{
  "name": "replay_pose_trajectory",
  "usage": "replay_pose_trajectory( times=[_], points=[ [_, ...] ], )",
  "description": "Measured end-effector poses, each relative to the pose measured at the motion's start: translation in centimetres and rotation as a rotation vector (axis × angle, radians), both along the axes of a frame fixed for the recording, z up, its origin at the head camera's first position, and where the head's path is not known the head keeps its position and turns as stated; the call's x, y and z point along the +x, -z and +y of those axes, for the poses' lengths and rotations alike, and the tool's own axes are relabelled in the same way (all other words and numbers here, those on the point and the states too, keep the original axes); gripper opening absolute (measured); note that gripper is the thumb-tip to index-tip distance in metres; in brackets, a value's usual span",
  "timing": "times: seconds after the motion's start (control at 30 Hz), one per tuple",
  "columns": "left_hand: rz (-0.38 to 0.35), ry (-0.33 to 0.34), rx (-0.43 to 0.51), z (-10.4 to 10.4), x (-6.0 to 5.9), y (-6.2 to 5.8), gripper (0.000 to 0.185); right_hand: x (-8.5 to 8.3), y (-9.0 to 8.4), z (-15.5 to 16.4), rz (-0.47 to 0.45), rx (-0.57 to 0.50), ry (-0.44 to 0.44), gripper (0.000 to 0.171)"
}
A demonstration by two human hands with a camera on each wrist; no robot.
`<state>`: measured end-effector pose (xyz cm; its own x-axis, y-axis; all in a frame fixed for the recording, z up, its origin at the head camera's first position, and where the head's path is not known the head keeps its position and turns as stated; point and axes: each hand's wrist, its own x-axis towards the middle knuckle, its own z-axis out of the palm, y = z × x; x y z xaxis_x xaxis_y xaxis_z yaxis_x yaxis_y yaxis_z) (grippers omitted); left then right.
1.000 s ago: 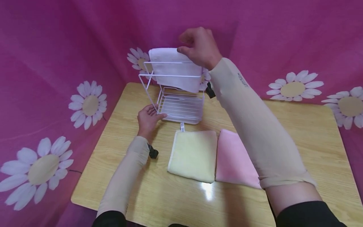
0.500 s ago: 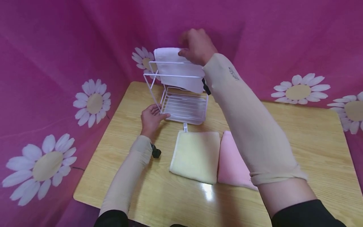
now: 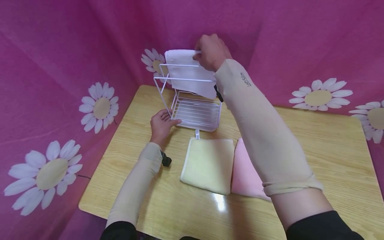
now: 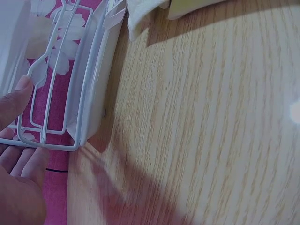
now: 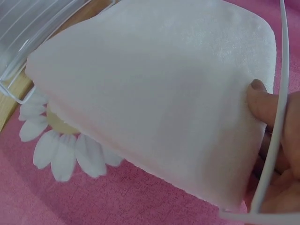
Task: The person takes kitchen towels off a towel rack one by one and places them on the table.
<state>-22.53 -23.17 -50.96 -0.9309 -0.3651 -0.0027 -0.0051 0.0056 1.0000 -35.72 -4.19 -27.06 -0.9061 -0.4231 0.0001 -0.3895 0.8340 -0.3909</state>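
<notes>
A white wire rack stands at the back of the wooden table. A white towel hangs over its top bars. My right hand is at the towel's top right corner and pinches its edge, the thumb pressed on the cloth. My left hand rests at the rack's lower left corner, thumb on the wire, fingers relaxed. In front of the rack lie a folded yellow towel and a folded pink towel, side by side.
Pink cloth with white daisies hangs behind and to both sides of the table. The right half of the table shows bare wood. My right forearm reaches over the pink towel and hides part of it.
My right hand has settled lower onto the towel's top right corner and now pinches it. The left hand stays at the rack's base. The head view has shifted slightly.
</notes>
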Motion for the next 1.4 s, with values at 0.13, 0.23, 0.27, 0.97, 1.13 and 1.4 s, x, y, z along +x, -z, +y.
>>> replay_pose_trajectory(
  times=[0.13, 0.23, 0.27, 0.97, 1.13, 1.4],
  points=[
    [-0.006, 0.001, 0.0, 0.0, 0.1, -0.2, 0.057, 0.0, 0.0, -0.1, 0.004, -0.007, 0.01, 0.03],
    [-0.008, -0.004, -0.002, 0.1, 0.2, -0.4, 0.057, 0.0, 0.0, -0.1, 0.021, -0.01, 0.013, 0.031],
    [-0.007, -0.005, 0.0, 0.1, 0.2, -0.4, 0.057, 0.0, 0.0, -0.1, 0.035, -0.012, 0.013, 0.031],
    [-0.003, 0.004, 0.021, 0.5, -0.2, -0.1, 0.057, 0.8, -3.6, 1.0, 0.198, -0.131, 0.02, 0.033],
    [-0.01, 0.002, 0.013, 0.5, -0.3, -0.1, 0.056, 1.0, -4.9, 1.1, 0.228, -0.136, 0.028, 0.035],
    [-0.005, 0.006, 0.007, 0.4, -0.6, 0.1, 0.055, 1.6, -6.7, 1.5, 0.28, -0.148, 0.023, 0.036]
  ],
)
